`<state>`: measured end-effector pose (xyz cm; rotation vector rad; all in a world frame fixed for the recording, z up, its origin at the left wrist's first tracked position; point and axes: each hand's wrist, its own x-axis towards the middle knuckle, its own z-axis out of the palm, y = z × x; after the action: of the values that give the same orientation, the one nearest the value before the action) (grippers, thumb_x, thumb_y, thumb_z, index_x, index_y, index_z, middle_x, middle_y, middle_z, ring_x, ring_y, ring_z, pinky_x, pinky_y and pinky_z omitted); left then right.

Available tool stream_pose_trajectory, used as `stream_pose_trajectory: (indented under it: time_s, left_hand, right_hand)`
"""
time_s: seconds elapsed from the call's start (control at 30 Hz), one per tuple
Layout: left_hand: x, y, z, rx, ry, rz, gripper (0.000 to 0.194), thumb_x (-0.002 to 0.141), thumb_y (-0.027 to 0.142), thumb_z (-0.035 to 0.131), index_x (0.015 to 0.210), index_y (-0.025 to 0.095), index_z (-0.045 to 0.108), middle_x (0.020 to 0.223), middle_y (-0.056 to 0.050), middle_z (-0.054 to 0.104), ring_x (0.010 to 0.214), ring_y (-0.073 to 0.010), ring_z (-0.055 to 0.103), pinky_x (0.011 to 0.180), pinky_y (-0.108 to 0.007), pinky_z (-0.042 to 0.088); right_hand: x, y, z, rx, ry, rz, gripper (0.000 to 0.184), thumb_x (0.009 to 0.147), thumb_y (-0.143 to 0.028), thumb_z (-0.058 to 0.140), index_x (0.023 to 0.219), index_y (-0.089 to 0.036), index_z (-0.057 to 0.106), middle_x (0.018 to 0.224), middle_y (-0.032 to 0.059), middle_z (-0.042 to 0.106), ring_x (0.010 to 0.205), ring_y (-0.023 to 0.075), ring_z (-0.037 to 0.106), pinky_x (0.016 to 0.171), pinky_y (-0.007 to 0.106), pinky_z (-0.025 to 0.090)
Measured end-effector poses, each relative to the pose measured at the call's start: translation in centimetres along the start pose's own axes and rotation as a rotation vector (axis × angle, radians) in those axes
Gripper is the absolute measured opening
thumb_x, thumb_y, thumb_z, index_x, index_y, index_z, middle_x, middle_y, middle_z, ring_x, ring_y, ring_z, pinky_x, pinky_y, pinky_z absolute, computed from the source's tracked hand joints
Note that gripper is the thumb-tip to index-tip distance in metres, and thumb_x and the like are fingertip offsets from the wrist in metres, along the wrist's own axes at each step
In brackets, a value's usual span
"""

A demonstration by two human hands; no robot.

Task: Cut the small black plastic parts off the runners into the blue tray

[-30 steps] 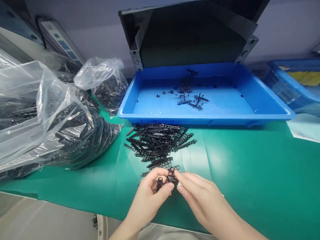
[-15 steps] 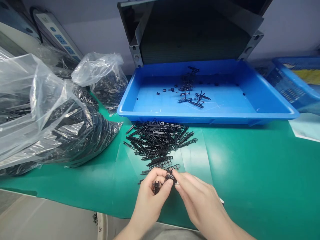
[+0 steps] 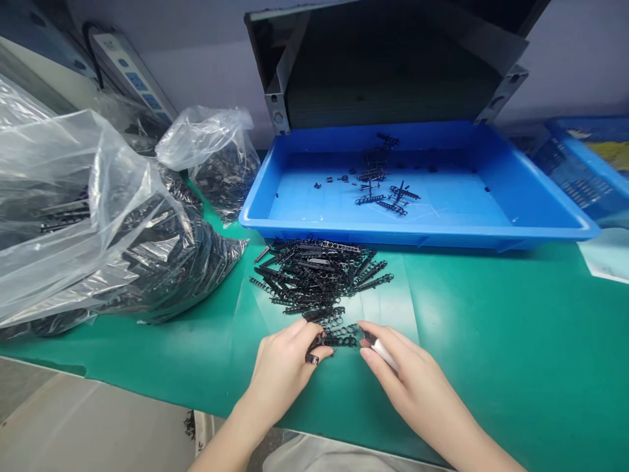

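My left hand is closed around black plastic parts, most of them hidden by the fingers. Beside its fingertips a black strip with a row of rings lies at the near end of a pile of similar black plastic strips. My right hand is a short way to the right, its fingers closed on a slim white tool. Something small and dark shows at the fingertips, by the tool's end; whether it belongs to the tool I cannot tell.
Behind the pile stands a blue tray with several black pieces inside. Clear plastic bags of black parts fill the left side. A dark metal-framed panel overhangs the tray. A blue basket stands at right on the green table.
My hands, together half a second ago, have moved apart. The left went to the left with black parts in it, the right to the right. The white tool now shows more clearly.
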<state>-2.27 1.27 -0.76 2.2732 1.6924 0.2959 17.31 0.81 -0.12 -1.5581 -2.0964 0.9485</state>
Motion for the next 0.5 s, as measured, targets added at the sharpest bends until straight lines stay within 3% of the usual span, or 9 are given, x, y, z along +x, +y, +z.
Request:
stream_pose_trajectory:
  time_s: [0.17,0.33,0.4,0.5]
  left_hand:
    - [-0.1,-0.1,0.5,0.068,0.078,0.097,0.012,0.084,0.02,0.047,0.078,0.02,0.057,0.066,0.001,0.059,0.054,-0.0142,0.057,0.048,-0.022,0.036]
    - [-0.9,0.4,-0.3,-0.205,0.133,0.104,0.012,0.084,0.022,0.047,0.078,0.019,0.056,0.062,0.001,0.054,0.052,-0.0117,0.05,0.049,-0.021,0.035]
    - [-1.3,1.1,-0.5,-0.385,0.079,0.037,0.008,0.081,0.023,0.052,0.075,0.019,0.054,0.062,0.002,0.051,0.051,-0.0107,0.046,0.048,-0.02,0.034]
    - [-1.7,2.3,-0.4,-0.771,-0.082,-0.188,0.009,0.074,0.021,0.057,0.07,0.02,0.048,0.058,0.005,0.043,0.05,-0.0097,0.039,0.048,-0.019,0.032]
  right_hand:
    - [0.3,0.3,-0.2,0.052,-0.003,0.024,0.026,0.085,-0.026,0.041,0.106,-0.021,0.054,0.095,0.0059,0.067,0.081,0.0209,0.065,0.066,0.035,0.054]
    - [0.8,-0.2,-0.5,0.203,-0.043,0.096,0.021,0.083,-0.03,0.045,0.097,-0.021,0.057,0.092,0.0038,0.067,0.085,0.0204,0.063,0.073,0.032,0.05]
    - [1.0,-0.7,-0.9,0.311,-0.114,0.135,0.018,0.084,-0.029,0.043,0.088,-0.021,0.058,0.078,0.0007,0.068,0.074,0.0175,0.063,0.067,0.028,0.049]
    - [1.1,-1.4,-1.6,0.41,-0.209,0.162,0.017,0.085,-0.025,0.042,0.081,-0.02,0.057,0.062,-0.0032,0.064,0.06,0.0131,0.057,0.057,0.022,0.043]
